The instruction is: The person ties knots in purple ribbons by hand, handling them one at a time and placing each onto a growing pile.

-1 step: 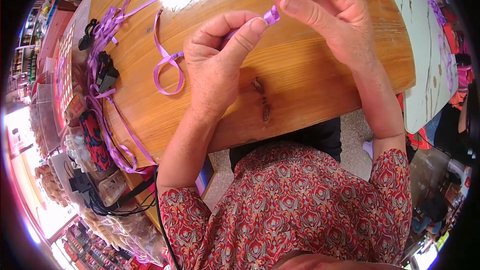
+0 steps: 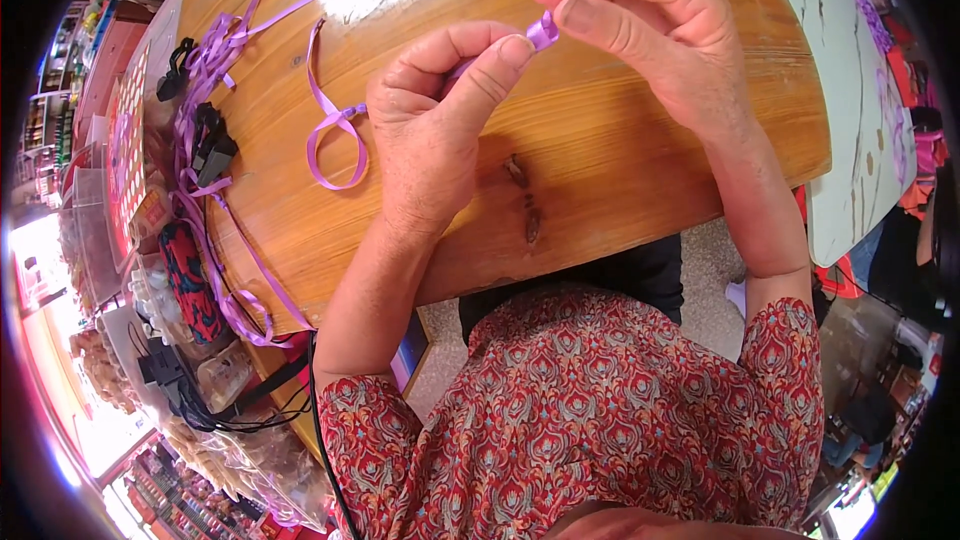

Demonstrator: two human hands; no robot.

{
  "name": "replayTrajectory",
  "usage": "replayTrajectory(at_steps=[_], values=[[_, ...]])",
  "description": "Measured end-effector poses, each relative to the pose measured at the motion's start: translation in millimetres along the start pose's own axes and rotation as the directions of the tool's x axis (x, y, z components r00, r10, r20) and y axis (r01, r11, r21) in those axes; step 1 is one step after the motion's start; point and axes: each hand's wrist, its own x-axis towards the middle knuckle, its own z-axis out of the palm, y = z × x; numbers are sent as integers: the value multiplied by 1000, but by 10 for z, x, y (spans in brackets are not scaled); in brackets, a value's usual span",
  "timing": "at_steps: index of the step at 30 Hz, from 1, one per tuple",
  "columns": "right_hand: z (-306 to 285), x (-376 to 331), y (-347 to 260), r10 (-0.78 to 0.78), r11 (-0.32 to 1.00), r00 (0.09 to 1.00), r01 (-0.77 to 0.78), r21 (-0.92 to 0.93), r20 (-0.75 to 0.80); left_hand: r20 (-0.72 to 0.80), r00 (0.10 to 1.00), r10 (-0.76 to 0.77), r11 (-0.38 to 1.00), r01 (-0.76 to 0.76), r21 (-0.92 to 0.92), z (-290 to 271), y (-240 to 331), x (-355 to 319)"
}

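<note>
Both hands are up over a round wooden table (image 2: 600,160), the varnished kind with warm orange grain, a glossy glare patch near the far edge and a dark knot streak near the front rim; between them is a thin purple ribbon (image 2: 543,32), satiny and flat, folded into a tiny loop right where the fingertips meet. The left hand (image 2: 435,130) has thumb and forefinger pressed together on the ribbon, other fingers curled in under the palm; the right hand (image 2: 660,40) pinches the same little fold from the other side, thumb flat against the forefinger, the remaining fingers bent loosely above. So the ribbon piece sits held in the air just above the tabletop, pinched at both ends.

A longer strand of ribbon (image 2: 335,135) trails down from behind the left hand and curls into an open loop on the wood; over at the left edge there's a whole tangle of purple ribbon (image 2: 205,90) with some black clips (image 2: 210,145) mixed in, shiny plastic by the look; more strands droop off the table's side. The sleeves are a red patterned fabric (image 2: 600,410), short and soft-looking.
</note>
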Motion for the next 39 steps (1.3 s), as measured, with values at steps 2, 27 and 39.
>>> replayTrajectory(at_steps=[2, 27, 39], values=[[-17, -33, 24, -49, 995, 996, 55, -86, 74, -3, 1000, -4, 1000, 4, 2, -14, -6, 4], [179, 367, -631, 566, 531, 808, -204, -822, 165, 22, 997, 77, 993, -79, 83, 67, 37, 27], [46, 185, -462, 458, 432, 869, -33, -901, 187, -65, 970, 236, 909, -197, 366, -83, 79, 57]])
